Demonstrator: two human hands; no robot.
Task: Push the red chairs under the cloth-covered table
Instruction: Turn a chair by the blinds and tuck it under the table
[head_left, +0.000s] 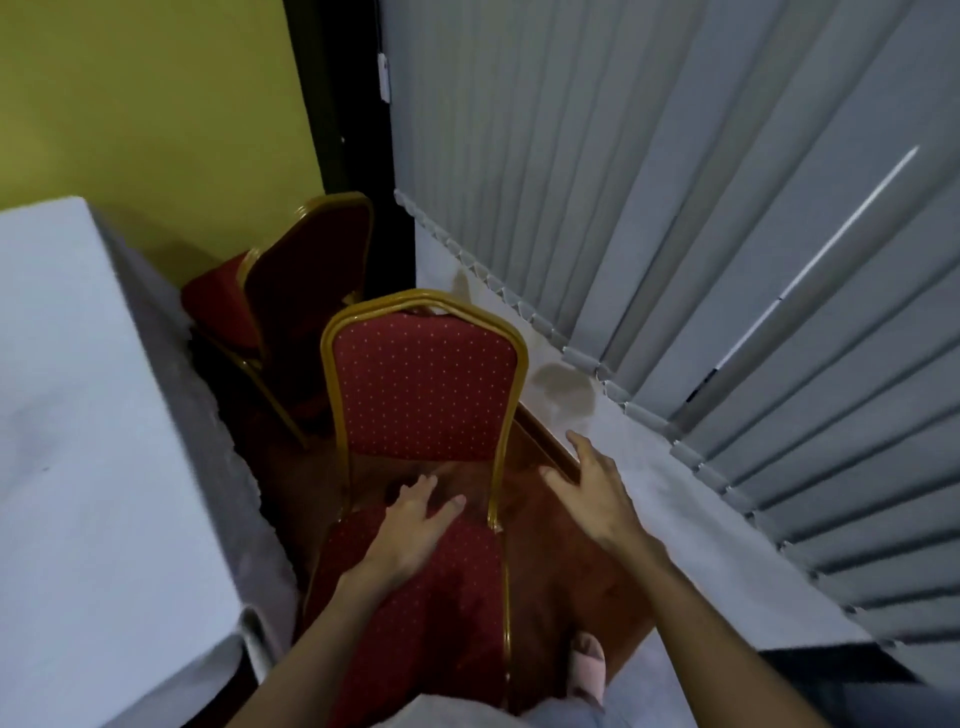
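Note:
A red chair (423, 384) with a gold frame and dotted upholstery stands right in front of me, its backrest facing me. My left hand (410, 525) lies flat on its seat, fingers spread, gripping nothing. Just right of the chair frame, my right hand (592, 483) hovers open in the air. A second red chair (306, 280) sits farther back, tilted, partly against the table's cloth. The table covered in white cloth (88, 415) fills the left side.
A low white ledge (675, 499) runs along the right under grey vertical blinds (701, 208). A yellow wall (156, 93) and a dark frame (358, 130) close the far corner. Brown floor (561, 561) shows between chair and ledge. My slippered foot (589, 660) is near the chair.

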